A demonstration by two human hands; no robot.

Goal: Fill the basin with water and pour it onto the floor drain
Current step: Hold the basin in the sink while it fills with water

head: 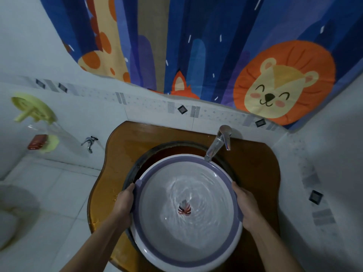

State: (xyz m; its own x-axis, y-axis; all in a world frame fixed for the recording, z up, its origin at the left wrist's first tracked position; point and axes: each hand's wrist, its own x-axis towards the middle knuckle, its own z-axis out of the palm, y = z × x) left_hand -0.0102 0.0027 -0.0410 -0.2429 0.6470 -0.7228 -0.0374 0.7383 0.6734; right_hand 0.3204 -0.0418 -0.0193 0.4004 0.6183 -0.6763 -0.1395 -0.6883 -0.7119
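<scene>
A round white basin (149, 248) with a purple band inside its rim sits over the dark sink bowl (157, 152). Rippling water lies in the basin, and a small red leaf mark shows at its bottom. My left hand (124, 201) grips the basin's left rim. On the opposite side, my right hand (246, 207) holds the right rim. The chrome tap (218, 143) stands at the back right, its spout just over the basin's far edge. No floor drain is in view.
An amber-brown counter (121, 142) surrounds the sink. A wall tap (89, 143) and yellow soap holders (35, 108) hang on the left tiled wall. A blue cartoon curtain (196, 46) hangs behind. White floor tiles (59, 203) and part of a toilet lie to the left.
</scene>
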